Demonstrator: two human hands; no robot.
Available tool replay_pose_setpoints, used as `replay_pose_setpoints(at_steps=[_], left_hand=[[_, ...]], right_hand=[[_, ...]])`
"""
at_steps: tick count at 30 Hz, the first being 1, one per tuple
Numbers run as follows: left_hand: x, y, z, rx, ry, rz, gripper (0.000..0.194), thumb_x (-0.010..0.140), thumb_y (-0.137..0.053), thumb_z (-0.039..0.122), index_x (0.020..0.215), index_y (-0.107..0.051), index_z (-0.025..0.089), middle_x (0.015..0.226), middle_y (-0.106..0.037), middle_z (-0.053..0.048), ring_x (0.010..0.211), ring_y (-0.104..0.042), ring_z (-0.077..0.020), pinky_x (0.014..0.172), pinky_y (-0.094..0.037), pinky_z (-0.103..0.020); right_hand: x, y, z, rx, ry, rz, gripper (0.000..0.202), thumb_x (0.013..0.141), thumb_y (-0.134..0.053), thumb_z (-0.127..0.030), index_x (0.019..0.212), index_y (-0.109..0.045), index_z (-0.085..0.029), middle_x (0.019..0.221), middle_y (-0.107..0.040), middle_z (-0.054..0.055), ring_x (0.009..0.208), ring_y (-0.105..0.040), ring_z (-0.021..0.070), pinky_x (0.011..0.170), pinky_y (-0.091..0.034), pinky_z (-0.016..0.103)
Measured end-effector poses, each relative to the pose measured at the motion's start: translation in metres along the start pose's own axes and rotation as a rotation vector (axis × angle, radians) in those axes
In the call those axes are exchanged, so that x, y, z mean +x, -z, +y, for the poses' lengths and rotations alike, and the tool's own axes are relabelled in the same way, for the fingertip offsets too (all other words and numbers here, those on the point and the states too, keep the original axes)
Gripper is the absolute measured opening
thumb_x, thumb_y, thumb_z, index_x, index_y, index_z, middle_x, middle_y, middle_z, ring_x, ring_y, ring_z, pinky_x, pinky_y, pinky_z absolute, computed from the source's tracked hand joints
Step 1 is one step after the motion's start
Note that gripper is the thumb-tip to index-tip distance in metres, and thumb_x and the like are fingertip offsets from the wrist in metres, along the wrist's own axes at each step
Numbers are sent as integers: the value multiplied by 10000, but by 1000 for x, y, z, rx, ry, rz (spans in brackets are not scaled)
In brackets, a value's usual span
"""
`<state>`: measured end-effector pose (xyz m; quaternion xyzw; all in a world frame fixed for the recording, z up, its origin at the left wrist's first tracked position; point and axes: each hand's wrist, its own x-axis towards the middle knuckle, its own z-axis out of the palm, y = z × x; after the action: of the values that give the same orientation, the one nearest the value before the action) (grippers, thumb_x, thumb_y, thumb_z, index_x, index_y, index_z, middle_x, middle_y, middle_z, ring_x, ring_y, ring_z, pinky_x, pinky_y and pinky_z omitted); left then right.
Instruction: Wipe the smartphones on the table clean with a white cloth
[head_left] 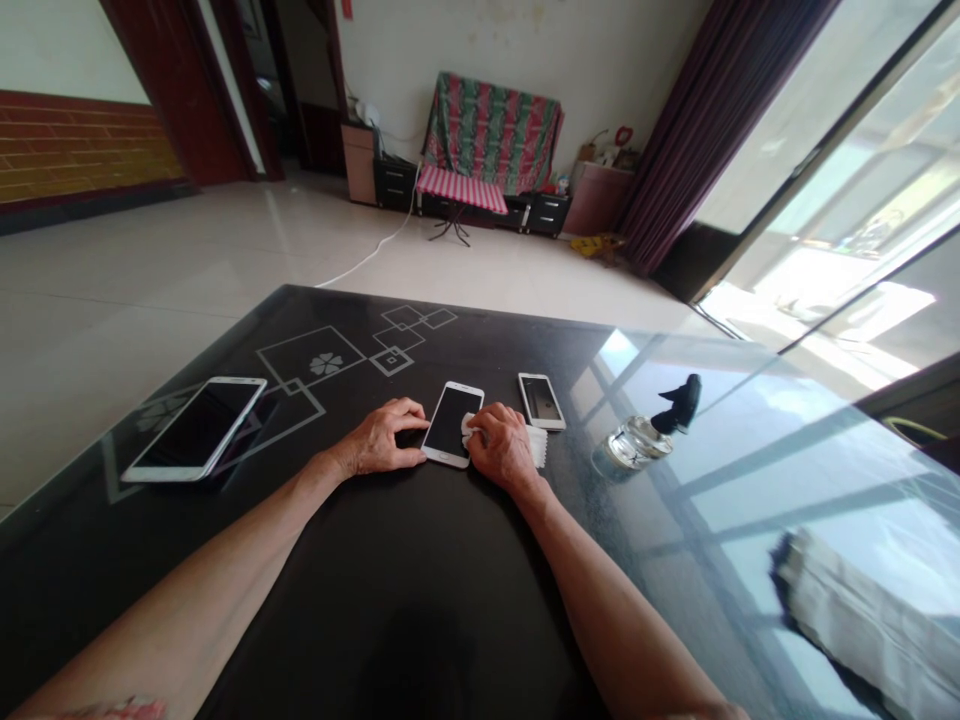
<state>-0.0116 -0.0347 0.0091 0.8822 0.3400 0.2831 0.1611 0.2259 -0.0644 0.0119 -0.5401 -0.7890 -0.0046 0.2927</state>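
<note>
The middle white smartphone (448, 425) lies well in from the far edge of the desk (442, 570). The left hand (386, 437), fingers spread, should steady its side, while the right hand (501, 445), fingers closed on a white cloth (539, 446), should rub softly.

Small striped table (461, 188) stands nr the pale far wall (622, 50), pink & wht top, dk legs. Right behind it: red/grn patterned cloth (491, 135), draped over smth hidden. Just R of the striped table: blk drawers (549, 214). Well L of it: dk red door (180, 85), then brick-look panel (75, 150). Well R: purple curtain (712, 120), then big window (862, 180) w/ bright daylight. In front of it: glossy pale floor (225, 250), wht cord (360, 263), & lg blk table (510, 340) w/ window reflections.
</note>
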Motion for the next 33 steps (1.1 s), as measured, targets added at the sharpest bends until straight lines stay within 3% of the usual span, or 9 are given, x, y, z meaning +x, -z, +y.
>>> replay_pose_setpoints(at_steps=[5,13,22,27,30,33], left_hand=[[-1,-2,-1,7,9,1,365,673,-723,288,1028,-702,207,1053,-607,-54,963,-576,-208,908,-462,-344],[-1,-1,-4,16,2,-17,375,688,-723,315,1038,-700,183,1065,-605,-67,955,-576,-208,908,-462,-349],[-1,-1,-2,22,-6,-3,375,683,-729,305,1036,-697,181,1069,-605,-66,962,-580,-209,913,-460,-353],[-1,0,-1,23,-10,-3,364,687,-727,300,1033,-696,189,1074,-607,-60,973,-578,-204,914,-461,-336],[-1,-1,-1,27,-6,-1,371,686,-728,299,1039,-694,192,1078,-605,-59,978,-577,-205,914,-462,-334],[-1,0,-1,27,-3,-5,376,686,-728,294,1045,-692,188,1074,-605,-59,976,-577,-205,917,-461,-338]], right_hand=[[-2,0,-1,0,36,-21,157,744,-535,-136,782,-670,-205,876,-633,50,837,-555,188,834,-387,334],[6,-6,8,-63,-52,7,265,892,-480,-198,1068,-672,-244,1141,-641,46,1008,-530,231,879,-377,358],[-1,0,-1,-30,-11,60,147,720,-539,-119,758,-661,-193,862,-629,48,816,-532,188,813,-352,332],[-4,4,-6,57,70,19,126,680,-526,-98,666,-613,-189,767,-594,22,742,-521,156,760,-347,305],[-3,2,-5,18,22,54,141,708,-524,-103,681,-632,-190,784,-607,32,751,-514,165,773,-345,313],[0,-3,-2,-29,-19,88,191,782,-517,-124,817,-689,-198,899,-638,49,804,-513,181,791,-347,322]])
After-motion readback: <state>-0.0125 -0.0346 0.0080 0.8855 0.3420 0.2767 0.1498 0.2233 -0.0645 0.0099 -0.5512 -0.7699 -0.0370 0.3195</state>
